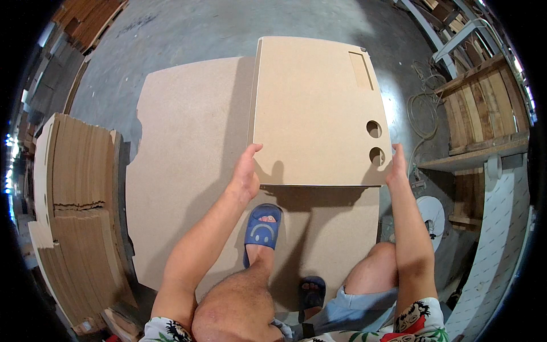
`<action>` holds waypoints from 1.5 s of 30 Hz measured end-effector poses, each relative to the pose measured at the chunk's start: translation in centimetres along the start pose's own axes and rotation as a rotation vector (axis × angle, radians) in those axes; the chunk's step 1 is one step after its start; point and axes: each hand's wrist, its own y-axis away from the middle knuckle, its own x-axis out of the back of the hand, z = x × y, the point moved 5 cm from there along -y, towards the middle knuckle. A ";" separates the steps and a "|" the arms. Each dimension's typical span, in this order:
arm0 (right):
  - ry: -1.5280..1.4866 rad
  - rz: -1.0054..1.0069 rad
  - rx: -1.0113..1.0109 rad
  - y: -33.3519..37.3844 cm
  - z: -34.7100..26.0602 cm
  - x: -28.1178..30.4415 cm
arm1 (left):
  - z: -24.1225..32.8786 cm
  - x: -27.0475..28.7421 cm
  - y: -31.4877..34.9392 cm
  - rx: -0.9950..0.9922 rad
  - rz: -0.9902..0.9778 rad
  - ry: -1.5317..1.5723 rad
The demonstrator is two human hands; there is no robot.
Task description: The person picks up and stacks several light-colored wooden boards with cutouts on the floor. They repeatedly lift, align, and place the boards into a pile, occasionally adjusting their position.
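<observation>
Between my hands is a tan fibreboard panel (310,108) with pale edges, two round holes near its right side and a narrow rectangular cutout at the far right. My left hand (246,172) grips its left edge near the front corner, thumb on top and fingers hidden beneath or behind. At the opposite edge, beside the round holes, my right hand (397,165) grips it with the thumb up. The panel casts a shadow on a larger tan board (176,142) lying flat on the floor. Whether the panel's far end touches that board cannot be made out.
At the left stands a stack of brown boards (82,165). To the right are a wooden crate (484,108), a coiled hose or cable (423,114), a white disc (431,216) and a long white patterned strip (501,228). My blue slipper (263,228) rests on the larger board.
</observation>
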 end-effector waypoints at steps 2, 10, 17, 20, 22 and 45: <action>-0.001 0.003 -0.005 -0.8 0.4 0.5 | 0.0 -0.3 0.3 0.000 0.001 -0.008; -0.037 0.006 0.003 -0.2 0.9 0.2 | -0.2 -0.1 0.7 -0.022 0.043 -0.058; 0.061 0.100 0.078 3.5 0.5 -0.9 | -0.7 0.6 0.5 -0.029 0.055 -0.071; 0.192 0.033 0.111 3.3 0.6 -0.1 | -0.6 1.8 0.3 -0.031 0.028 -0.051; 0.261 0.116 0.139 1.9 0.8 1.3 | -0.6 1.8 0.1 -0.025 -0.007 -0.041; 0.080 0.026 0.038 2.1 -0.3 0.0 | 0.4 0.1 2.2 -0.138 0.021 -0.111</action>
